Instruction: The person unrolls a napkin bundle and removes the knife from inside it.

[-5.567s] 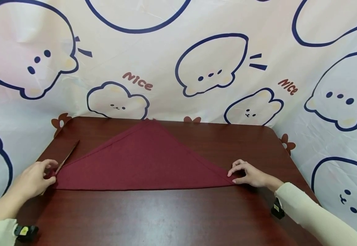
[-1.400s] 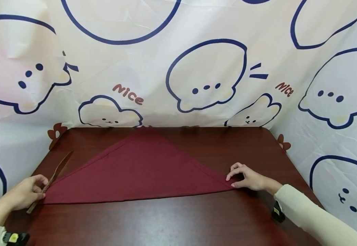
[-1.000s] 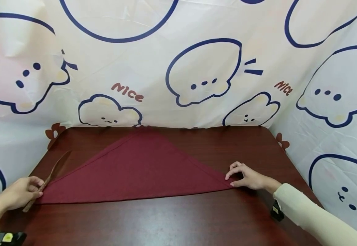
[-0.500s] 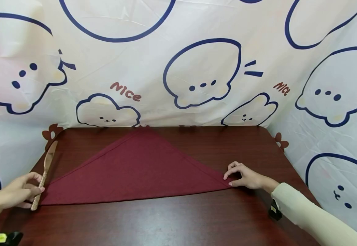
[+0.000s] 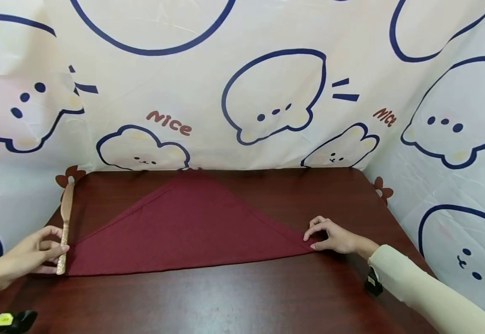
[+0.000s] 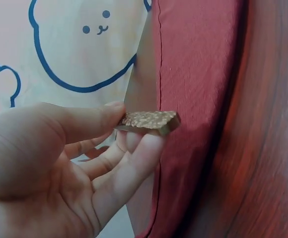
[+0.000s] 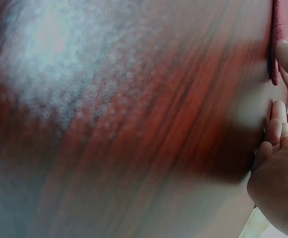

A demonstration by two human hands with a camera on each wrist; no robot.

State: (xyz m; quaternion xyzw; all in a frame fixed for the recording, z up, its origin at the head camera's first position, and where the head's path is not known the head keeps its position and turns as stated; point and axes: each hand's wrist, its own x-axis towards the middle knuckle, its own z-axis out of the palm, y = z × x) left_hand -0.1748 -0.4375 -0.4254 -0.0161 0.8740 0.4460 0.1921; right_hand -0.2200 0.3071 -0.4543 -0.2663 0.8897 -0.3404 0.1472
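Observation:
A copper-coloured table knife [image 5: 66,208] with a rough-textured handle [image 6: 149,120] is pinched between the thumb and fingers of my left hand [image 5: 34,253]. Its blade points to the far side, near the left table edge. In the left wrist view the handle's end shows in front of the cloth. That dark red cloth [image 5: 184,232], folded to a triangle, lies flat with its peak at the back. Its left corner is beside my left hand, partly hidden. My right hand [image 5: 336,237] pinches the right corner, seen at the edge of the right wrist view.
The glossy dark brown table [image 5: 209,301] extends in front of the cloth and to its right. A white printed curtain [image 5: 267,153] hangs along the back and both sides.
My left hand has turned the knife from a slant over the cloth's left corner to pointing almost straight away, left of the cloth. My right hand has stayed at its corner.

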